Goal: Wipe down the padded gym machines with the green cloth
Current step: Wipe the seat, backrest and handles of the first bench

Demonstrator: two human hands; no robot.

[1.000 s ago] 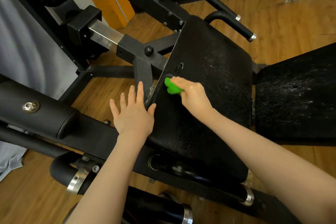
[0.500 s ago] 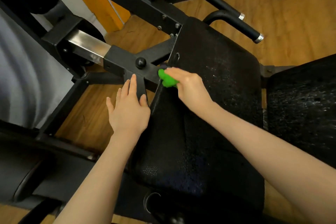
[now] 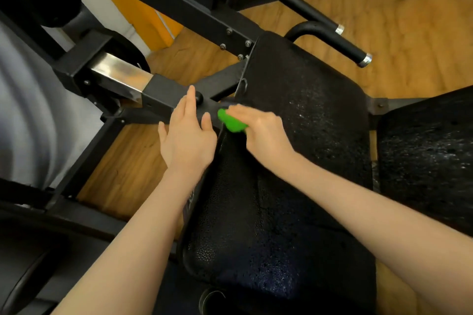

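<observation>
1. Gripping the green cloth (image 3: 232, 123) in our right hand (image 3: 258, 133), fingers curled round it at the black seat pad (image 3: 302, 120) left edge, we press firmly along the seam.
2. Our left hand (image 3: 188, 135) hovers flat-fingered, holding nothing.

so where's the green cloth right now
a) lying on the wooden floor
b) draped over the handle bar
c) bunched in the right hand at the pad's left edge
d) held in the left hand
c: the green cloth is bunched under the fingers of the right hand, at the left edge of the black padded seat, while the left hand is open beside it and holds nothing.
</observation>
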